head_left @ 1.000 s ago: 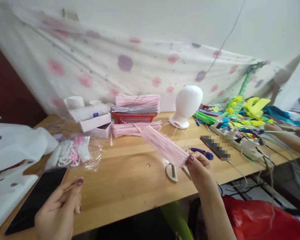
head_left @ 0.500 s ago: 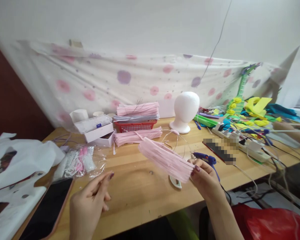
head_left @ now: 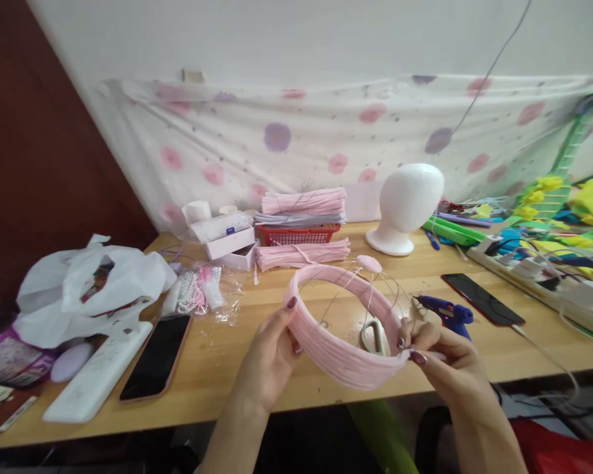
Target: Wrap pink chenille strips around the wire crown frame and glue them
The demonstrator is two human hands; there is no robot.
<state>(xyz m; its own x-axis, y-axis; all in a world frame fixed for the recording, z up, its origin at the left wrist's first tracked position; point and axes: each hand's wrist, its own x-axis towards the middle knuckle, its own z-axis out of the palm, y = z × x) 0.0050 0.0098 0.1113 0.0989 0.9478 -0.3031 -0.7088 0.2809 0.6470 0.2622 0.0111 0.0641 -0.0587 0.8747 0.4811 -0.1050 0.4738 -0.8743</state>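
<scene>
A wide pink ring (head_left: 346,359), wrapped in many thin fabric strands, is held above the table's front part. Thin wires rise from it to a small pink oval pad (head_left: 369,264); whether they are joined to the ring I cannot tell. My left hand (head_left: 275,352) grips the ring's left side, thumb on the outside. At the right end my right hand (head_left: 437,359) pinches the band between thumb and fingers. Behind that hand lies a blue glue gun (head_left: 445,311). Scissors handles (head_left: 372,337) show through the ring's opening.
A white foam head (head_left: 409,204) stands at the back. Pink strand bundles (head_left: 304,253) lie by a red basket (head_left: 296,235). Phones lie left (head_left: 155,359) and right (head_left: 481,299). A bag of beads (head_left: 200,289) and power strips (head_left: 543,280) flank the work area.
The pink band, earlier hanging from my right hand, is now seen as a ring held in both hands. My left hand has moved right and closed on it. The view has turned left.
</scene>
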